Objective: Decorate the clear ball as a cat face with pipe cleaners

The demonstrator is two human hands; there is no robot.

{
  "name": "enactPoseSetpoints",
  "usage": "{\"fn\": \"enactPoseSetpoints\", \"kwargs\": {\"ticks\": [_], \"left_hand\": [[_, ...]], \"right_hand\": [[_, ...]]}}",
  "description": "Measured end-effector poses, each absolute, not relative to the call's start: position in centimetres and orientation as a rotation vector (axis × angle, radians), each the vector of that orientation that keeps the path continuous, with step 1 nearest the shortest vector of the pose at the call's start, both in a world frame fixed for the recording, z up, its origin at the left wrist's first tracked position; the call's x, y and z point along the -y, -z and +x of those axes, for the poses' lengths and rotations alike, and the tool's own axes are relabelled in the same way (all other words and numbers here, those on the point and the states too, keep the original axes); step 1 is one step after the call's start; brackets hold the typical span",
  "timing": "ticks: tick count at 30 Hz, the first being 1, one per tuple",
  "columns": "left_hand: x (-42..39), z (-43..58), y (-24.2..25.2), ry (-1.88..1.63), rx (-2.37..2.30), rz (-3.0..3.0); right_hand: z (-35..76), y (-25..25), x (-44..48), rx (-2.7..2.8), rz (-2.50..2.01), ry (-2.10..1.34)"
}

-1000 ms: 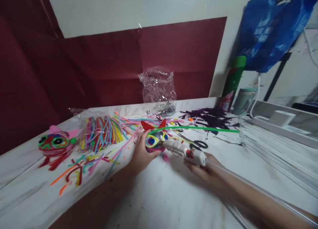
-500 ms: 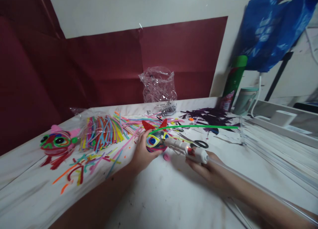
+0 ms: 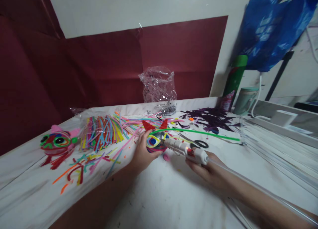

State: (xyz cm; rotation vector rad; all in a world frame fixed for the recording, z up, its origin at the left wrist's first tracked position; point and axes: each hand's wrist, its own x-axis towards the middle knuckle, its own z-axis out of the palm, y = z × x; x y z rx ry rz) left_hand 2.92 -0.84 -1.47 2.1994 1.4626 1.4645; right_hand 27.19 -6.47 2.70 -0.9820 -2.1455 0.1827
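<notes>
My left hand (image 3: pixel 143 148) is wrapped around the left side of a small craft animal head (image 3: pixel 152 141) with red pointed ears and yellow-and-blue ringed eyes. A long green pipe cleaner (image 3: pixel 198 132) runs from the head out to the right; whether my left fingers also pin it, I cannot tell. In my right hand (image 3: pixel 206 164) is a white hot glue gun (image 3: pixel 182 147), gripped by its handle. Its nozzle points left at the front of the head, between the eyes, and a small orange light glows on its body. A clear glue stick trails from its rear.
At left stands a finished-looking pink and red craft head (image 3: pixel 58 141). Beside it lie a bag of colored pipe cleaners (image 3: pixel 101 131) and loose cut pieces (image 3: pixel 80 172). Scissors (image 3: pixel 200 143) rest behind the glue gun. Purple strips (image 3: pixel 211 118), a mug (image 3: pixel 245 101) and clear glue sticks (image 3: pixel 280 156) are at right.
The green pipe cleaner's free right end has dipped lower and bends more. Both hands, the craft head and the glue gun stay in nearly the same place.
</notes>
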Motion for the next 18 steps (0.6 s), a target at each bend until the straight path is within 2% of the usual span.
{"fn": "enactPoseSetpoints", "kwargs": {"ticks": [18], "left_hand": [[0.92,2.99,1.40,-1.464,-1.467,2.161]], "right_hand": [[27.27,-2.33,6.47,2.126,-0.995,-0.149]]}}
